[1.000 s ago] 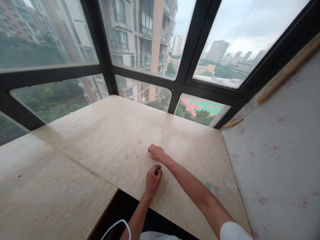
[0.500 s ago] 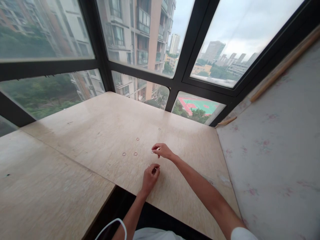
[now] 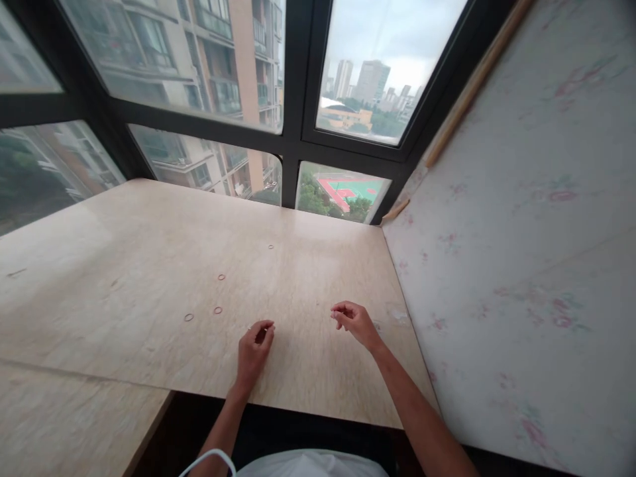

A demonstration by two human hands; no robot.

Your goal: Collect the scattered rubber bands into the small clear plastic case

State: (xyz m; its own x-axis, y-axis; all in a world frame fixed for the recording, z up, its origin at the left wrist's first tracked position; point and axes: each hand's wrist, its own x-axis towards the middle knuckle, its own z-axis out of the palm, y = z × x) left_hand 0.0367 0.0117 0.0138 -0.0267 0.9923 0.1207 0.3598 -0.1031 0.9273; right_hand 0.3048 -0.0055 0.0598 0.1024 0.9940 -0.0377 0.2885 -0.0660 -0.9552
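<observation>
Several thin rings lie on the beige stone sill [image 3: 149, 265]: a reddish ring [image 3: 218, 310], a darker ring [image 3: 189, 317] to its left, another ring [image 3: 221, 277] behind them and a small ring [image 3: 271, 247] farther back. My left hand [image 3: 255, 344] rests low over the sill, right of the rings, thumb and fingertips pressed together; what it pinches, if anything, is too small to name. My right hand [image 3: 352, 320] is farther right, fingertips also pinched; anything between them is too small to make out.
Dark window frames [image 3: 293, 99] border the sill at the back. A wall with floral paper [image 3: 497, 265] rises on the right, with a clear scrap [image 3: 397, 313] beside it. The sill's front edge runs before my body; a white cable [image 3: 216, 453] crosses near my left forearm.
The view has turned to the right. My right hand has moved right, away from my left hand, and the ring that was by its fingertips no longer shows on the sill there.
</observation>
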